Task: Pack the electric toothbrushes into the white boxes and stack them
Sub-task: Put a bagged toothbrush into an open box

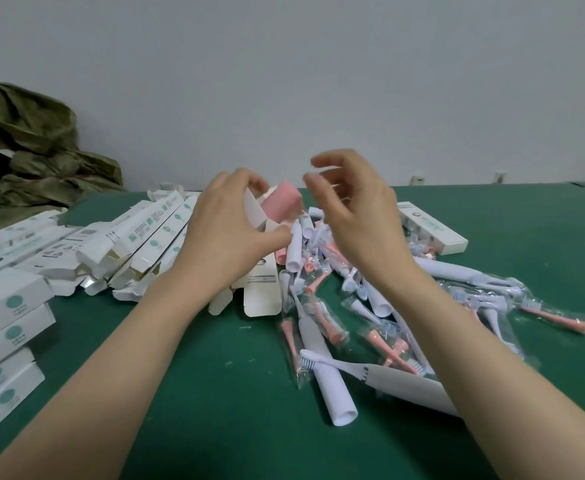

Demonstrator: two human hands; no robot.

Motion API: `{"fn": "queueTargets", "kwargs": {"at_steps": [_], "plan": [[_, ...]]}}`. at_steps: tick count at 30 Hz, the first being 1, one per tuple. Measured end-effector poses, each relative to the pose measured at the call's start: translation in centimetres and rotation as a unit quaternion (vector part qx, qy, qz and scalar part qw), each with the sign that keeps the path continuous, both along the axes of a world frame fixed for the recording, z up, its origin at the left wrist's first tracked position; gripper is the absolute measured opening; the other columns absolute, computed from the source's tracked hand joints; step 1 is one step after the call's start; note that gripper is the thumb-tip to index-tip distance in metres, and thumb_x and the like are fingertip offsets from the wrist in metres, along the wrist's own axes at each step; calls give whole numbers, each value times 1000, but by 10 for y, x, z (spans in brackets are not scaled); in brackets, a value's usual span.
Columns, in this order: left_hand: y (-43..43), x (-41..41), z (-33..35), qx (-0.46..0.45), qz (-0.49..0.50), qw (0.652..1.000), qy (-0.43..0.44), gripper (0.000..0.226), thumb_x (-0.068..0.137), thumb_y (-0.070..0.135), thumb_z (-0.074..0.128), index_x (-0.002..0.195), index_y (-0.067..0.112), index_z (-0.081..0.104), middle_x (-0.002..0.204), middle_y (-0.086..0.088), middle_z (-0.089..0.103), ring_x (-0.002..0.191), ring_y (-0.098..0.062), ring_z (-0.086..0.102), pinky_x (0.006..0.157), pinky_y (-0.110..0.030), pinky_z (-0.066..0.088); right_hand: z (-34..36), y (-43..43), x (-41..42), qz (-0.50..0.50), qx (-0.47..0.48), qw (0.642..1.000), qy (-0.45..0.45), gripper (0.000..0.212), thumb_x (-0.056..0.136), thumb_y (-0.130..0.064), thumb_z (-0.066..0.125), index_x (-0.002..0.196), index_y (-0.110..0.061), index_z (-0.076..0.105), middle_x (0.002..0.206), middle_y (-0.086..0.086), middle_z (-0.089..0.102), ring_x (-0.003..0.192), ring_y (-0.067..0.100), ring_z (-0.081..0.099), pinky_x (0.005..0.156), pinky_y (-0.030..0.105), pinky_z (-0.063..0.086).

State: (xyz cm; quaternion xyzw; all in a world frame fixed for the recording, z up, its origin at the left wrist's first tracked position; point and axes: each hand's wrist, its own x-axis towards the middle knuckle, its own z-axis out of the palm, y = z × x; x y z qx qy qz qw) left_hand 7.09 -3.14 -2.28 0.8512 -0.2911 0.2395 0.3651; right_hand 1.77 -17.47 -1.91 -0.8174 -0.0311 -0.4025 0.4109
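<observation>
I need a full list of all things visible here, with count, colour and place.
table: one, green, under everything
wall: one, grey, behind
cloth: one, olive, far left
closed boxes: several, white, stacked near left
open boxes: many, white, left of centre
single box: one, white, far right
held box: one, white, in left hand
pink toothbrush: one, pink, in held box
white toothbrushes: several, white, right heap
brush heads: many, pink and white, bagged, right heap
paper rolls: several, white, right heap
left hand: one, grips held box
right hand: one, fingers relaxed, above heap

Dark green table (214, 393) — white boxes (3, 299) with teal round marks, a pink toothbrush handle (280, 204), pink and white brush heads (557, 317), olive-green cloth (24, 133).
</observation>
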Motion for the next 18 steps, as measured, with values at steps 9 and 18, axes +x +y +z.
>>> {"fn": "queueTargets", "kwargs": {"at_steps": [9,18], "plan": [[13,16,2,-41,36,998,11,48,70,31,76,112,22,55,105,13,48,88,-3,39,64,-11,27,-49,0,10,8,-256,820,512,18,87,-22,65,81,-5,62,80,8,67,58,13,54,63,23,51],[1,10,-8,13,10,1000,-7,55,68,33,78,117,19,58,110,8,57,93,-6,44,70,-15,24,7,-33,-5,247,208,922,215,14,81,-11,67,94,-5,63,73,3,63,57,12,55,59,18,51]]}}
